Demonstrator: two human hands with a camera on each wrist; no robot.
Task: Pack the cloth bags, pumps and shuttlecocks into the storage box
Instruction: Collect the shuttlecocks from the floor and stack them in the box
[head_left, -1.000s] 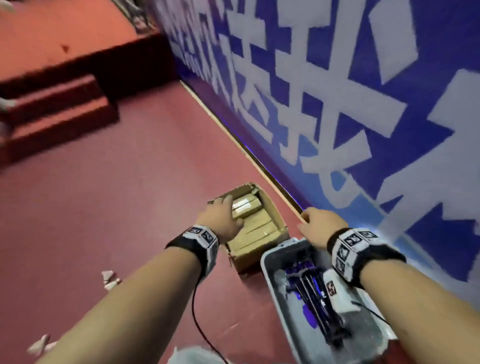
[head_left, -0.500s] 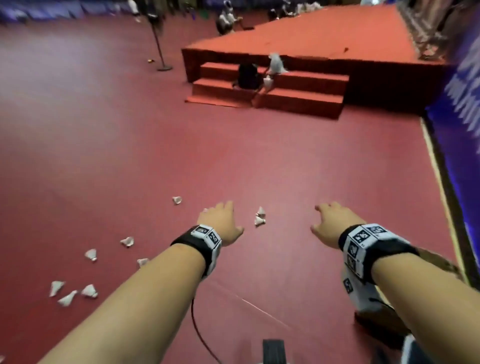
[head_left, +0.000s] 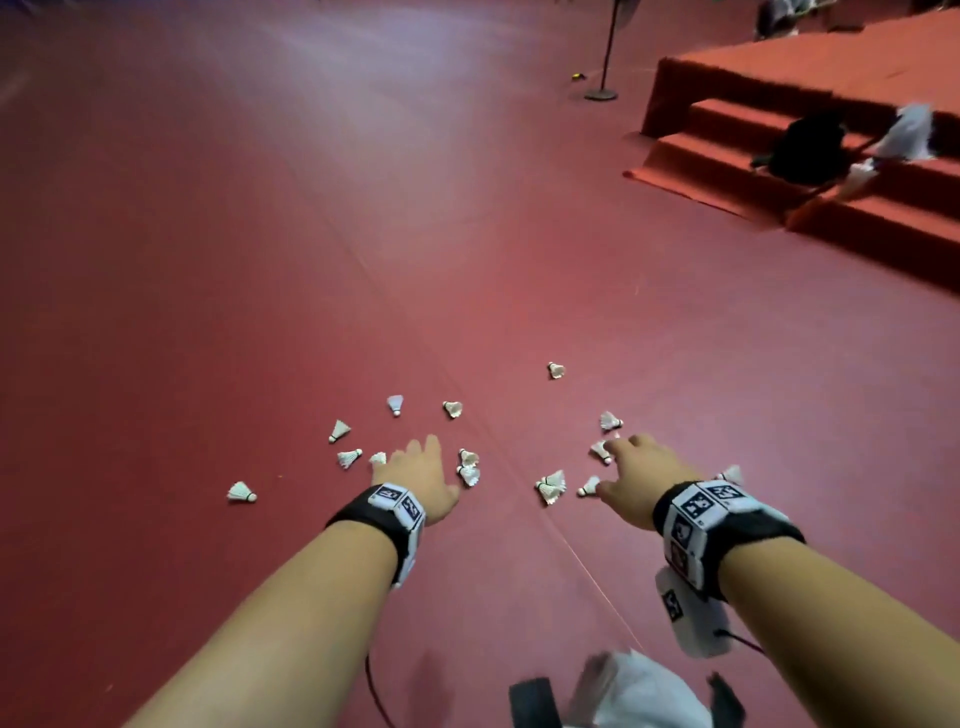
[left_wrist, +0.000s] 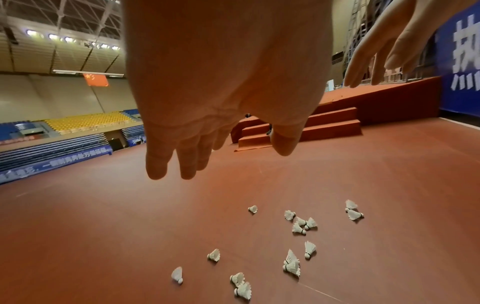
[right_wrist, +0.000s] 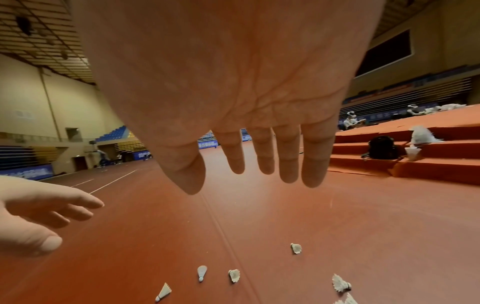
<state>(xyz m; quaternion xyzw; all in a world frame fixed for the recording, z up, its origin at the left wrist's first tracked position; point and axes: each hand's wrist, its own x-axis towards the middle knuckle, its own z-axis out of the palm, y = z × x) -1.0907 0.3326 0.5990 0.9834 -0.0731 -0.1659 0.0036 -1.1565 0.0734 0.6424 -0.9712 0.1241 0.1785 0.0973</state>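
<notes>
Several white shuttlecocks (head_left: 552, 486) lie scattered on the red court floor (head_left: 260, 260) in front of me. My left hand (head_left: 415, 470) hangs above them, fingers straight and empty, with a pair of shuttlecocks (head_left: 468, 467) just to its right. My right hand (head_left: 636, 475) is stretched out palm down, also empty, over shuttlecocks (head_left: 602, 451) near its fingertips. In the left wrist view the shuttlecocks (left_wrist: 292, 265) lie well below the left hand's fingers (left_wrist: 187, 162). In the right wrist view the right hand's fingers (right_wrist: 288, 156) are spread, with shuttlecocks (right_wrist: 234, 275) on the floor beneath. The storage box is out of view.
A red carpeted stage with steps (head_left: 831, 171) stands at the far right, with a black backpack (head_left: 802, 150) and a white bag (head_left: 906, 135) on the steps. A post on a round base (head_left: 602, 78) stands far ahead. White cloth (head_left: 639, 691) shows at the bottom edge.
My view has swung left from the cardboard box and grey storage box by the blue wall to the open floor. Both hands now reach out over the scattered shuttlecocks.
</notes>
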